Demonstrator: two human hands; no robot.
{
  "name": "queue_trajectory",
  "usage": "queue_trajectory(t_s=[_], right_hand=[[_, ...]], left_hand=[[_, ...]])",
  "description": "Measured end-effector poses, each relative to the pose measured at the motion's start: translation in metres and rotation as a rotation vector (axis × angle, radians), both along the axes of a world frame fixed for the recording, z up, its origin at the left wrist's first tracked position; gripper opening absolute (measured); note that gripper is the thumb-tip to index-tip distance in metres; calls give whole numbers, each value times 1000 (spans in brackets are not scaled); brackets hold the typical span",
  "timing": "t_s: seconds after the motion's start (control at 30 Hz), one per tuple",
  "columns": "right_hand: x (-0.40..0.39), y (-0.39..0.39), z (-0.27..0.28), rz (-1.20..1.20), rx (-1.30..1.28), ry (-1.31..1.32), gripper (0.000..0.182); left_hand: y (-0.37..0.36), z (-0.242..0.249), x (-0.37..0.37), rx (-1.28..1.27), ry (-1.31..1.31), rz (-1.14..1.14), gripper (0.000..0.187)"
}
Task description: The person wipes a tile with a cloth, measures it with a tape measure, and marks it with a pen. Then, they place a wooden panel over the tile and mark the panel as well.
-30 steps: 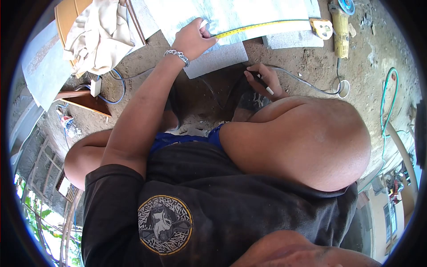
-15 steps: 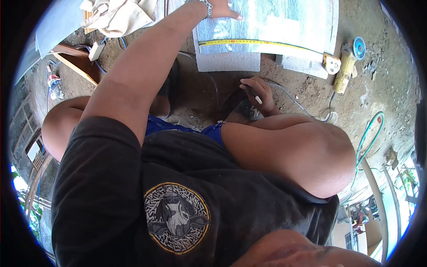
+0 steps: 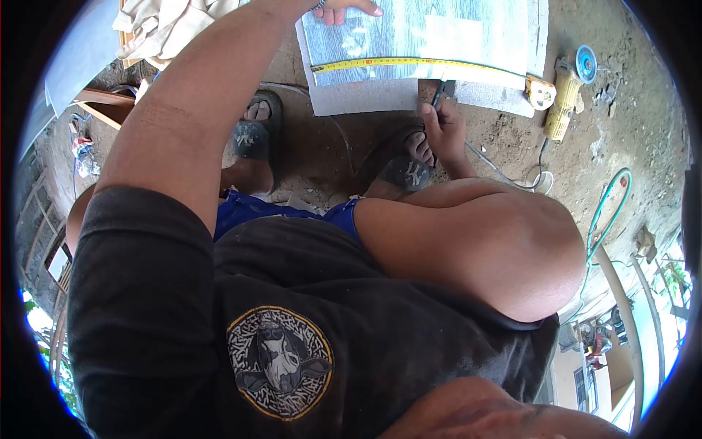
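Observation:
I squat on dirt ground over a pale wood-grain tile [image 3: 439,33]. A yellow tape measure blade [image 3: 409,63] lies stretched along the tile's near edge, with its case [image 3: 541,91] at the right end. My left hand [image 3: 344,9] presses flat on the tile's far left part, mostly cut off by the frame top. My right hand [image 3: 442,128] grips a dark marker pen [image 3: 437,94], whose tip points at the tile's near edge just below the tape.
A yellow angle grinder [image 3: 567,99] lies right of the tile, its cable [image 3: 504,164] running back past my knee. A cream cloth [image 3: 172,25] sits at the upper left. A green hose [image 3: 607,212] curves at the right. Both my feet wear sandals [image 3: 256,135].
My right hand has risen from beside my foot up to the tile's near edge with the pen. My left hand slid further up the tile, and my view tilted down.

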State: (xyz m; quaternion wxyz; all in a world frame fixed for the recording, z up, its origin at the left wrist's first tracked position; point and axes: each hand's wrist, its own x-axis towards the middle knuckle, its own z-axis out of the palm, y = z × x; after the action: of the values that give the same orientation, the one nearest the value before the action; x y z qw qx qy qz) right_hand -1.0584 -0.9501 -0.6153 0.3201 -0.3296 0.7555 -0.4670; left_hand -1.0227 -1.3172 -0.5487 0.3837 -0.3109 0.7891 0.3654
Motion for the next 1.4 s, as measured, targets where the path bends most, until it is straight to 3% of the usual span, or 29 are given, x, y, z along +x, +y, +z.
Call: queue_trajectory(t_s=[0.13,0.3,0.37,0.4,0.43,0.5,0.53,0.57,0.63,0.77,0.9,0.97,1.17,1.4], right_hand=[[-19,0,-4,-147,-154,-242,13],[-53,-16,20,-128,-252,-159,16],[-68,-18,28,-4,-182,-100,15],[-77,-17,26,19,-155,-119,14],[-84,-19,25,13,-155,-118,14],[-94,-24,26,90,-229,-105,12],[-97,-28,27,102,-223,-99,10],[-102,-31,24,101,-224,-102,10],[-112,-34,18,238,-220,-104,10],[-116,-38,15,313,-191,-10,12],[-113,-41,16,285,-210,-24,13],[-112,-40,19,268,-211,-79,13],[-110,-36,15,214,-229,-19,12],[-98,-37,13,125,-262,-57,13]], left_hand=[[4,14,1,-26,7,-38,71],[18,5,16,-109,50,-22,67],[28,-28,38,-552,605,-179,60],[35,-17,36,-470,428,-149,57],[46,1,39,-469,430,-154,57],[69,38,49,-285,388,52,59],[72,44,53,-284,306,12,71],[75,34,64,-285,303,11,71],[81,0,103,-602,777,-41,70],[80,-12,143,-598,590,-12,76],[81,-11,153,-504,531,183,78],[79,-18,159,-304,453,444,74],[84,-28,169,-259,393,511,58],[80,-31,169,-270,351,482,54]])
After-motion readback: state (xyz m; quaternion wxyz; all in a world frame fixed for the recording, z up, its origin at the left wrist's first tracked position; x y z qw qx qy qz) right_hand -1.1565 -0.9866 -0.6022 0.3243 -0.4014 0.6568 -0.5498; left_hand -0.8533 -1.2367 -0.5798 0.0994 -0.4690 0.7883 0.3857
